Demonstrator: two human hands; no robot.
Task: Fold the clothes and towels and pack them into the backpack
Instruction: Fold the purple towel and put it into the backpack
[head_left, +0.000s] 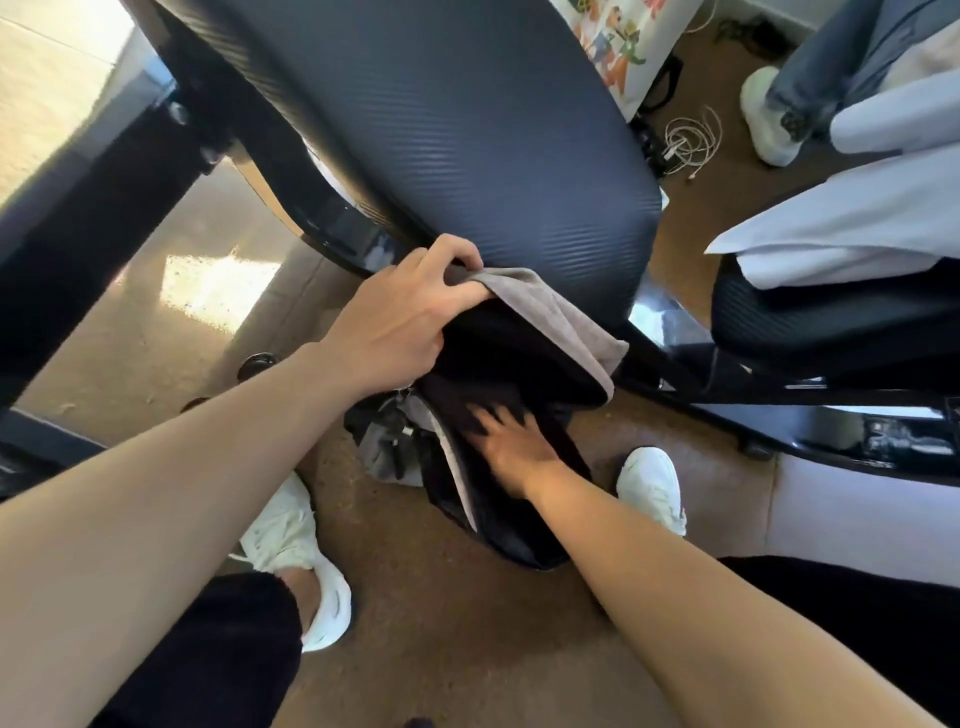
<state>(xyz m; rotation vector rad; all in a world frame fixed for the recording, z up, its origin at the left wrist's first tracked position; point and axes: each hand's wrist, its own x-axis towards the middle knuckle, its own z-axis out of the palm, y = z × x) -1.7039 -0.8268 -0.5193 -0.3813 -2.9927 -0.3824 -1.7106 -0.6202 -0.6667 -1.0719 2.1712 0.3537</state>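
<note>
A black backpack (498, 519) stands open on the brown floor between my feet, below the edge of a dark table. My left hand (400, 317) grips the upper rim of the bag together with a grey-beige towel (566, 317) that drapes over the opening. My right hand (511, 441), blurred, reaches into the opening with fingers spread flat on dark fabric (467, 400) inside. How the dark fabric is folded cannot be made out.
The dark carbon-pattern table (467, 130) fills the upper middle. A second dark surface (831, 322) at right carries pale lilac cloth (857, 223). Another person's jeans and white shoe (769, 114) stand at the upper right, near white cables (691, 140) on the floor. My white shoes (652, 483) flank the bag.
</note>
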